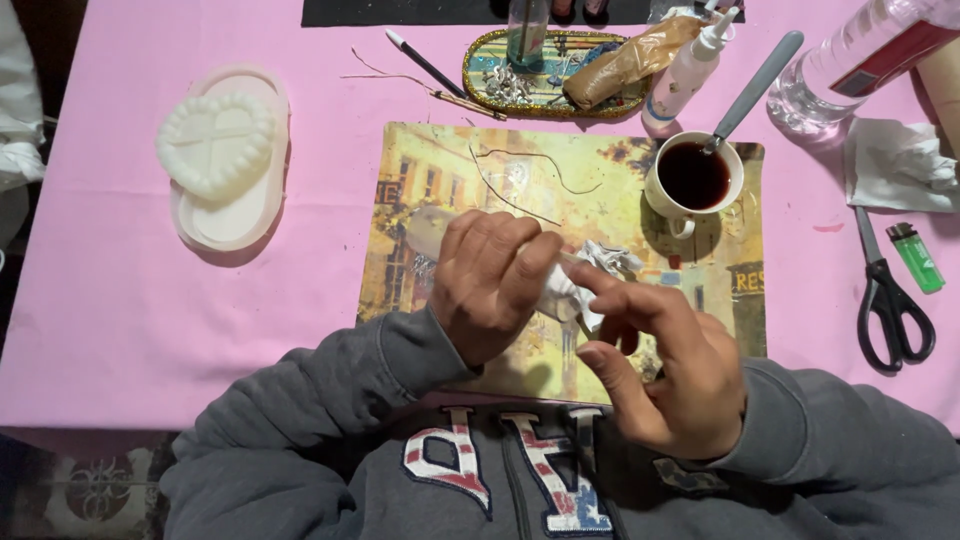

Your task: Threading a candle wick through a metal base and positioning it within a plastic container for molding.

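Cup (694, 178) on placemat (440, 170) — scissors (890, 300) right

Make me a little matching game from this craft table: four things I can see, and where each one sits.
Things:
1. scissors
2. cup
3. heart-shaped mould
4. crumpled white paper

Places:
A. far left on the pink cloth
B. between both hands
C. on the picture mat's right corner, spoon inside
D. right edge, beside a green lighter

Pairs: 1-D, 2-C, 3-A, 4-B

Both hands (497, 283) (668, 362) on crumpled white tissue (590, 275) over placemat (440, 200)
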